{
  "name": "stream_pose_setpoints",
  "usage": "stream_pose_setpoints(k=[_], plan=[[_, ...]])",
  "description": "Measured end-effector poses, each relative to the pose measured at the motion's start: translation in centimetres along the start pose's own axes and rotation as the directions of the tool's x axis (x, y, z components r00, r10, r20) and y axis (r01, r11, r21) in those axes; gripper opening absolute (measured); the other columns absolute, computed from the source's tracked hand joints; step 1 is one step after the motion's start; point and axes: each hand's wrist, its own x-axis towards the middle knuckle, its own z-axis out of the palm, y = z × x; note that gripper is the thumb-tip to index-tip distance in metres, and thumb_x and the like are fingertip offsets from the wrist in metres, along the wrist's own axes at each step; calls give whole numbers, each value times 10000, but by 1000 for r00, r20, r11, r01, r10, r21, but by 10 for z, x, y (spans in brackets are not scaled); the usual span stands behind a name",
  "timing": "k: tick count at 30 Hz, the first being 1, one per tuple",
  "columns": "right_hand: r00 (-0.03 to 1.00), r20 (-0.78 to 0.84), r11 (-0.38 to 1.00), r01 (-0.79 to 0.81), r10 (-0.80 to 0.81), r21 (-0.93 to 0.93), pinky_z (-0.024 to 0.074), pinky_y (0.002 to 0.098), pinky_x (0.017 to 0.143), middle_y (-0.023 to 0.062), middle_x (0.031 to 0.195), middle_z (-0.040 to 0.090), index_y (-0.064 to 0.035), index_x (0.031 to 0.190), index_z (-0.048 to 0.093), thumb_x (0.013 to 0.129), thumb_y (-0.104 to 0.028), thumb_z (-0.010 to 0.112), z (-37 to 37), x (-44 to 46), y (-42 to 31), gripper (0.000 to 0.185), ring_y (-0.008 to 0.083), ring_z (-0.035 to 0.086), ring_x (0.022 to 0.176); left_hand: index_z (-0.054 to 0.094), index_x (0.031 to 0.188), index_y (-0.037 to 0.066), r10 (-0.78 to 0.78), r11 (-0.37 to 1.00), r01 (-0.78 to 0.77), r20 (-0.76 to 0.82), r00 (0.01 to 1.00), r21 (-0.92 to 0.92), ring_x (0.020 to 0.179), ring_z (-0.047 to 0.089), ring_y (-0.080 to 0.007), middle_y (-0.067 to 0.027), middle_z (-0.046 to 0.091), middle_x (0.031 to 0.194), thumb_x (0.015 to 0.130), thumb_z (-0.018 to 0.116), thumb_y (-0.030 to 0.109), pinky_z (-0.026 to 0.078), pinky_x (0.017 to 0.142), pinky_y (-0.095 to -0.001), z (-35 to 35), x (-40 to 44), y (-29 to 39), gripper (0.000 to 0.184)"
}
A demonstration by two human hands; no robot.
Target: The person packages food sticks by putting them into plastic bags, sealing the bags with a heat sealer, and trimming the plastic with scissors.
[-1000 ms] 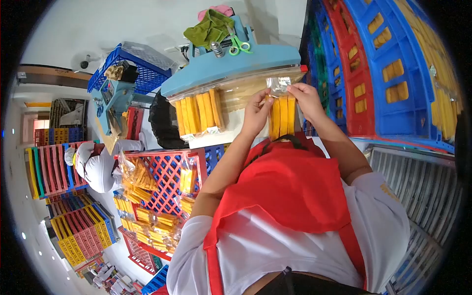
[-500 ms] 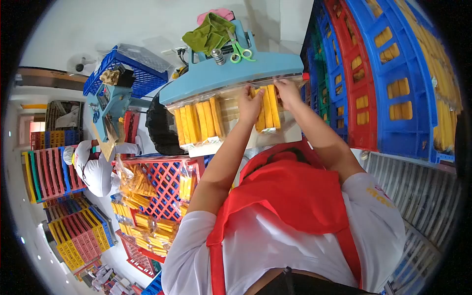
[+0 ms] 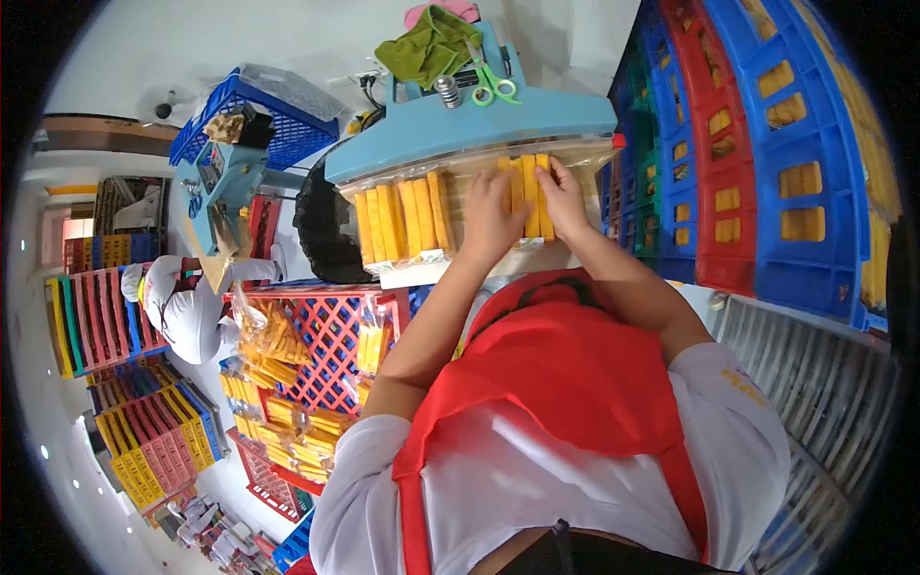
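A clear bag of yellow sticks (image 3: pixel 530 206) lies on the ledge in front of a blue sealing machine (image 3: pixel 479 129). My left hand (image 3: pixel 491 218) rests flat over the bag's left side, its fingers stretched out and apart. At the right edge, my right hand (image 3: pixel 567 203) grips the same bag, thumb on the sticks and the other fingers bent at the side, partly hidden. To the left, two more filled bags (image 3: pixel 417 213) stand side by side along the ledge, untouched.
Green-handled scissors (image 3: pixel 494 86), a metal spring-like piece (image 3: pixel 447 91) and a green cloth (image 3: pixel 431 48) lie on the machine. Stacked crates (image 3: pixel 728 192) rise at the right. Below left, a red crate (image 3: pixel 331 335) holds bagged sticks. A person in white (image 3: pixel 187 311) works farther left.
My left hand has moved from the bag's top edge down onto its front, fingers now spread. My right hand has drawn down to the bag's right side. The whole view has shifted slightly.
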Motion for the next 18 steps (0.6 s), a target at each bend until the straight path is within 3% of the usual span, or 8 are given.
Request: stream_pose_setpoints(k=[1,2,5,7,10,16,18], plan=[[1000,15,999,0,0,36,423,246,717,63,930,577,20,1056,502,826,-169,523,3,0,-2,298,119,526,806,478,1136,138,144,954,-182,171,975,238,1137,326,-393,-156,423,1183,631,691,210,282,899,-513,-13,-12,2,553],[1000,30,998,0,-2,70,423,244,709,57,916,581,20,1025,519,827,-173,523,6,0,-3,276,114,525,794,478,1136,138,139,953,-178,170,976,244,1137,326,-393,-156,423,1183,631,691,210,282,899,-513,-23,-24,2,553],[1000,28,997,-14,12,77,421,256,704,70,897,589,37,1007,521,821,-181,533,19,-4,-6,287,120,526,783,471,1167,268,11,899,-159,342,940,408,1228,175,-390,-123,324,1284,608,702,294,163,920,-611,-46,-49,-2,606],[999,49,993,-29,23,113,420,261,706,79,894,590,46,1020,517,817,-188,538,28,-3,3,311,124,527,783,467,1171,276,5,893,-154,335,942,422,1221,196,-383,-110,330,1284,613,699,293,167,922,-606,-52,-58,-11,605],[998,54,999,36,-35,-17,420,266,712,92,903,589,67,1062,496,810,-196,549,39,11,37,368,128,527,781,461,1178,282,15,883,-152,298,955,445,1207,231,-371,-85,354,1272,636,681,275,173,922,-604,-48,-66,-30,585],[999,45,999,12,-10,-36,419,265,744,129,943,585,75,1100,471,796,-215,563,66,7,36,429,163,541,815,464,1170,265,34,858,-138,214,976,494,1182,276,-356,-61,412,1224,674,640,219,181,914,-607,-59,-63,-40,528],[994,2,981,106,-107,-163,415,264,737,134,935,584,73,1098,474,788,-226,572,71,10,45,442,167,537,815,467,1165,259,38,863,-134,203,979,488,1178,279,-354,-60,418,1217,673,639,215,184,913,-607,-61,-65,-43,523]])
